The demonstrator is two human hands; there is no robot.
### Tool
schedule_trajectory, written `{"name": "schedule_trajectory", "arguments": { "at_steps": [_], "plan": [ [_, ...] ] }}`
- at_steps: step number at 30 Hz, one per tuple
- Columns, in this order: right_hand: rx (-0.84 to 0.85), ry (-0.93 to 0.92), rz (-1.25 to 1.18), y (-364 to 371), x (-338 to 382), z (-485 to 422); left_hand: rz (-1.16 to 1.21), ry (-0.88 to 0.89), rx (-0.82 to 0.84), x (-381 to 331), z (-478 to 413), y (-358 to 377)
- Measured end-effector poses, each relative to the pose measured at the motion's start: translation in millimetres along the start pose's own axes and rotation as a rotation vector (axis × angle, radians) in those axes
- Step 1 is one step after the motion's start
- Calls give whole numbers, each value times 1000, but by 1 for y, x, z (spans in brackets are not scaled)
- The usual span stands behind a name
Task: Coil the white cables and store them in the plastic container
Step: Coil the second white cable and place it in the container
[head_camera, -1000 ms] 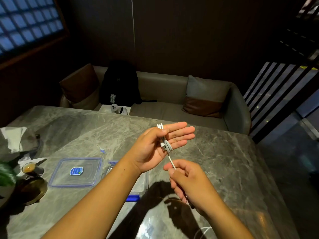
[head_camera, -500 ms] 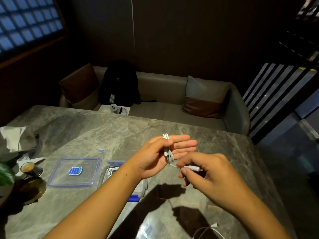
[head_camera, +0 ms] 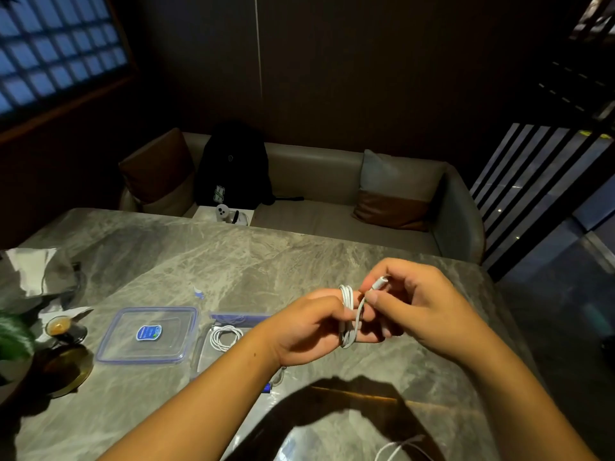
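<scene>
Marble table (head_camera: 233,261) layout is same as a second ago: open plastic container (head_camera: 199,357) near-left, partly under the left forearm. Its lid (head_camera: 148,336) lies flat just beside it, and one coiled cable (head_camera: 226,337) is already inside. The change: right hand (head_camera: 422,314) was low, feeding slack up from below; now it's up at the left fingertips and the slack is used up. Left hand (head_camera: 309,331) had its fingers out straight; now its thumb clamps the loops, fingertips hidden behind the right hand. Right hand pinches the plug end (head_camera: 379,281). My read: winding on this one is basically done; securing the tail and dropping it in come next. White cable (head_camera: 347,314) is a tight bundle of thin glossy loops round the left fingers, held above the table, right of the container. Loose cable (head_camera: 396,449) at the bottom edge is not coiled yet.
</scene>
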State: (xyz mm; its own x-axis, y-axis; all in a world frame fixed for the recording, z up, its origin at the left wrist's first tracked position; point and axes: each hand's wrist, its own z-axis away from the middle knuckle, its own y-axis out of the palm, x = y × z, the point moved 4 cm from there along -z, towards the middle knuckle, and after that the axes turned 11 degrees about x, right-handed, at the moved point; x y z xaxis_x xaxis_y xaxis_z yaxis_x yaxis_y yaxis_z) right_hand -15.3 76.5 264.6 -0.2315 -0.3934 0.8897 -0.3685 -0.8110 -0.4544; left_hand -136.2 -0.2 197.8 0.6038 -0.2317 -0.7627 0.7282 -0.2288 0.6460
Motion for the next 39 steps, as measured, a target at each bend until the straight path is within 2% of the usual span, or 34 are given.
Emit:
{"name": "schedule_trajectory", "arguments": {
  "at_steps": [3, 6, 9, 12, 16, 18, 29, 39],
  "plan": [
    [-6, -54, 236, -6, 2, -8, -2, -17, 23, 2, -4, 3],
    [-11, -106, 221, -11, 3, -14, 34, -31, 130, 2, -6, 12],
    [24, -133, 11, -7, -5, -21, 35, -61, 244, -2, -6, 19],
    [73, -75, -237, 3, -19, -20, 88, -129, 309, -4, -6, 22],
    [159, 8, -381, 12, -26, -16, 49, -168, 328, -1, -6, 20],
    [145, 17, -383, 14, -29, -15, 44, -164, 322, 3, -6, 19],
    [61, 10, -378, 9, -44, -8, 56, -123, 109, 17, -9, 17],
    [-220, 91, -484, 20, -73, 3, -155, -40, -290, 19, -12, -4]
  ]
}}
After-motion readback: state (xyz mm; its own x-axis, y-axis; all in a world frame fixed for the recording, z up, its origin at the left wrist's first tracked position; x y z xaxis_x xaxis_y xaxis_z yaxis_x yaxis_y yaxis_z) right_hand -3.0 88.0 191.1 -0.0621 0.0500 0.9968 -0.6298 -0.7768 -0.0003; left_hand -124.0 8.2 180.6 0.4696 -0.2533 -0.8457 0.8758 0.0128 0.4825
